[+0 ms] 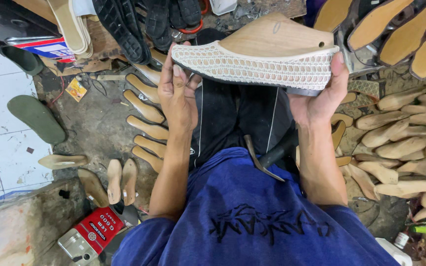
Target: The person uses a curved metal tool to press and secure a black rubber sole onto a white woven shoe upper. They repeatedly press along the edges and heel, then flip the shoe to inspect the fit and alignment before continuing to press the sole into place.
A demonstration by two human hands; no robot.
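I hold a wooden shoe last [277,37] wrapped in a cream woven mesh upper [257,66], lying sideways in front of me at chest height. My left hand [177,91] grips its pointed toe end, fingers curled over the mesh. My right hand [319,96] cups the heel end, thumb up along the back. A dark sole edge shows under the mesh near the heel. On my lap, over dark trousers, rests a metal lasting tool [265,160] with a black handle.
Many bare wooden lasts lie on the floor: a row at the left [146,111] and a heap at the right [405,148]. Black soles [124,27] and tan insoles [410,29] sit at the top. A green sandal [38,118] and a red glue tin [92,231] lie at the left.
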